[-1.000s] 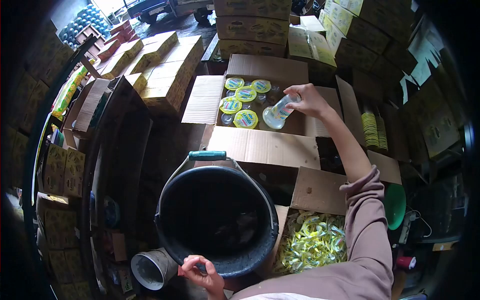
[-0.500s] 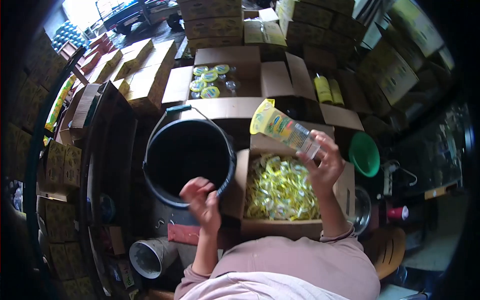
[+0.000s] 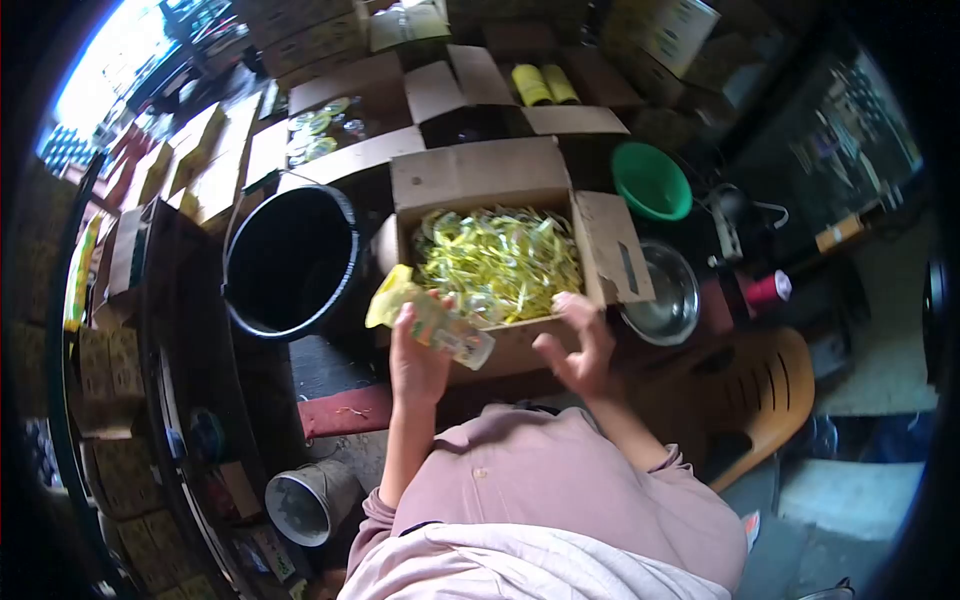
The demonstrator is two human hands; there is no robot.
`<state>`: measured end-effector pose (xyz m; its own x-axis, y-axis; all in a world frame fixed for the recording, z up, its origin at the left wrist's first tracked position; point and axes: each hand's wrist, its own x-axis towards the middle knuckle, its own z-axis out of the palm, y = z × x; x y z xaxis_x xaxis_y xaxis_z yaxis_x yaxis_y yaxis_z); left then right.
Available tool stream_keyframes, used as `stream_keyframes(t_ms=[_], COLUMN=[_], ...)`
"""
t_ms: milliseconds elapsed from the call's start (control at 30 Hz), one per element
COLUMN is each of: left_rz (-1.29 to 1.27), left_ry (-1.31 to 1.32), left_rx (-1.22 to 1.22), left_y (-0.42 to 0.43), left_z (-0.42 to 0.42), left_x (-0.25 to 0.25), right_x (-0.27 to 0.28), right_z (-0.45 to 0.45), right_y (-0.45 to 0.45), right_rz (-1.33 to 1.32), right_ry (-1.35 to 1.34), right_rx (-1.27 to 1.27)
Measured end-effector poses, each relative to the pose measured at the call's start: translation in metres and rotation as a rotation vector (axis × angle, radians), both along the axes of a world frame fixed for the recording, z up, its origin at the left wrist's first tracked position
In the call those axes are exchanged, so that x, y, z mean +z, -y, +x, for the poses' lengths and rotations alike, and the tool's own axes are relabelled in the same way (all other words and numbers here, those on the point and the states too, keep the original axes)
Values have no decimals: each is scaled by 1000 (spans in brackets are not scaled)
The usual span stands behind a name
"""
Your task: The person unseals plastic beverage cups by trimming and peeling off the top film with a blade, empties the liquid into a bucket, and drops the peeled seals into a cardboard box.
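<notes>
My left hand [image 3: 418,362] is closed around a slim, clear plastic cup with a flared yellow end [image 3: 437,324], fingers and thumb wrapped on its printed middle. I hold it over the near-left corner of an open brown cardboard carton [image 3: 485,178]; whether the two touch, I cannot tell. My right hand [image 3: 584,352] holds nothing: its thumb and fingers are apart, near the carton's front edge, at about three o'clock from the cup.

The cup looks light and thin-walled, so I judge that a hard squeeze would dent it. Its smooth sides may slide a little in bare fingers. The best hold seems to be around the body, below the flare, with soft, even pressure; the yellow end looks floppier and easier to crease.

It lies tilted, the crinkled yellow end toward ten o'clock and the narrow, see-through base toward four. Small green and orange print shows on the side, too blurred to read.

Glossy yellow and clear plastic strips [image 3: 505,262] fill the carton in a tangle, at one o'clock from the cup. A black bucket [image 3: 346,215] stands at ten o'clock, a green plastic bowl [image 3: 652,182] at two.
</notes>
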<state>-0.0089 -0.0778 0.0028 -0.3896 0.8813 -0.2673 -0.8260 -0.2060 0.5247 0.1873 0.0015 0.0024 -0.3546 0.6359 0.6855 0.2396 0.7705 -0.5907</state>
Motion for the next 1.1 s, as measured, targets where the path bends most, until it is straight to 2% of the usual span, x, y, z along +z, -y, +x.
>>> stream_keyframes(t_ms=[100, 133, 233, 267, 300, 333, 433, 467, 500, 567, 700, 833, 900, 967, 1033, 1100], left_rz=[23, 54, 66, 69, 77, 91, 67, 41, 19, 25, 3, -5, -23, -16, -12, -17], left_ry=[-53, -45, -75, -100, -120, -139, -194, -209, -222, -253, -331, -309, -296, -263, -242, -232], left_rx=[75, 91, 146, 154, 159, 169, 201, 208, 217, 210, 270, 336, 349, 347, 345, 347], left_y=[13, 17, 28, 32, 38, 42, 49, 50, 52, 54, 57, 64, 69, 73, 74, 75], left_z=[2, 2, 7, 10, 12, 15, 19, 19, 18, 11, -12, -32, -40, -47, -54, -58], left_x=[-1, -4, -6, -9, -11, -14, -20, -20, -19, -20, -9, -10, -15, -17, -18, -20], right_x=[-40, -61, -102, -138, -132, -127, -108, -109, -94, -102, -106, -114, -129, -138, -134, -119], right_z=[55, 80, 130, 156, 156, 159, 148, 139, 129, 122, 115, 119, 125, 130, 133, 124], right_y=[-24, -41, -68, -83, -85, -82, -90, -94, -89, -91, -68, -63, -75, -90, -106, -112], right_rz=[-219, -115, -378, -390, -402, -321, -52, -56, -129, 47, -170, -227, -46, -241, -395, -459], right_ry=[-118, -111, -422, -425, -428, -275, 88, 94, 273, 507, 795, 707, 372, 141, 174, 332], right_rx=[-515, -632, -912, -950, -986, -1016, -814, -781, -752, -733, -717, -651, -670, -893, -1019, -1071])
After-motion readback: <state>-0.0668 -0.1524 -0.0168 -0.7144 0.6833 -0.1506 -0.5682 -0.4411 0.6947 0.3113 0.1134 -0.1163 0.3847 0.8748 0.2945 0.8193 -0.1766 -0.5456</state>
